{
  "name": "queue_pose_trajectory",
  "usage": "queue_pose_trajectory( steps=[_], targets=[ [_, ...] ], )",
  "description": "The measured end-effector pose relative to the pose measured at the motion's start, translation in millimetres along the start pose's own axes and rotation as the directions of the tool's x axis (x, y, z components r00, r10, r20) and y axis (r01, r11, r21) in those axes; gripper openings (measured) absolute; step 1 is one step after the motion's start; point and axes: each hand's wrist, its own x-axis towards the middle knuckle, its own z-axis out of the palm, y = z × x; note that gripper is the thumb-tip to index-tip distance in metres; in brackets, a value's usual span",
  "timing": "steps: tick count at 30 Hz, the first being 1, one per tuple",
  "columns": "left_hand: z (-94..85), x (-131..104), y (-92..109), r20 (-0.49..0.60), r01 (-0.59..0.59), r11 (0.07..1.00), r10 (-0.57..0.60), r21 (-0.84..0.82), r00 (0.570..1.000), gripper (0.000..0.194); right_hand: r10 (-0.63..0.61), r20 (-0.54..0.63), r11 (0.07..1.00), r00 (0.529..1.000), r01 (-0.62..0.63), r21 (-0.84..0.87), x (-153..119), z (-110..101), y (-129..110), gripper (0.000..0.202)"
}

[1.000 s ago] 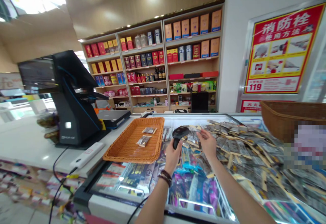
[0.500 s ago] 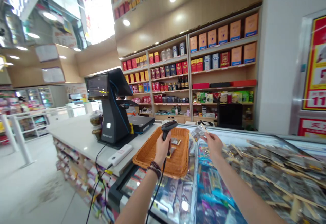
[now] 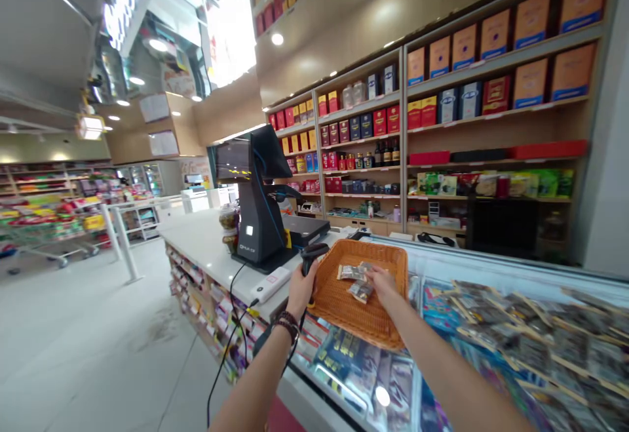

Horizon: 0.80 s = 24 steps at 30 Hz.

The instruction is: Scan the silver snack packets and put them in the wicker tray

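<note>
My left hand (image 3: 301, 291) is wrapped round the handle of a black barcode scanner (image 3: 314, 250), its head up at the left rim of the orange wicker basket (image 3: 330, 311). Inside the basket my right hand (image 3: 384, 284) reaches low, its fingertips pinched on a small clear snack packet (image 3: 365, 267). Beside those fingers lie two similar small packets, one to the left (image 3: 348, 273) and one nearer me (image 3: 360, 292). The fingers partly cover the pinched packet. A dark cable runs down from the scanner past my left wrist.
The basket rests on a glass-topped freezer case (image 3: 363, 379). Many small packets (image 3: 545, 333) are heaped at the right. On the white counter (image 3: 196, 238) stand a black checkout terminal (image 3: 260, 222) and a white power strip (image 3: 272, 284). Stocked shelves (image 3: 432, 124) line the back.
My right hand has moved left and down, from beside the basket's right edge into it, with the packet. The scanner in my left hand has shifted to the basket's left rim. The view has turned left.
</note>
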Motion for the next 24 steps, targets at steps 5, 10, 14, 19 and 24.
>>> queue_pose_trajectory(
  steps=[5,10,14,19,24],
  targets=[
    [9.9,-12,2,0.017,0.010,1.000,-0.011,0.029,1.000,0.054,0.063,0.027,0.992,0.998,-0.060,-0.112,-17,-27,-10,0.018],
    [53.2,-33,27,0.154,-0.030,0.999,0.036,-0.037,0.987,0.052,0.005,0.035,0.972,0.999,0.003,-0.234,-20,-89,-40,0.020],
    [102.1,-54,47,0.281,-0.025,0.989,0.066,-0.147,0.958,0.055,-0.044,-0.054,0.928,0.998,0.021,-0.373,-28,-169,-70,0.019],
    [162.8,-89,59,0.419,0.011,0.964,0.106,-0.267,0.902,0.055,-0.189,-0.210,0.786,0.959,0.020,-0.618,-44,-277,-105,0.030],
    [214.3,-122,56,0.506,0.092,0.944,0.086,-0.317,0.858,0.054,-0.283,-0.165,0.285,0.945,-0.081,-0.955,-63,-348,-123,0.036]
  ],
)
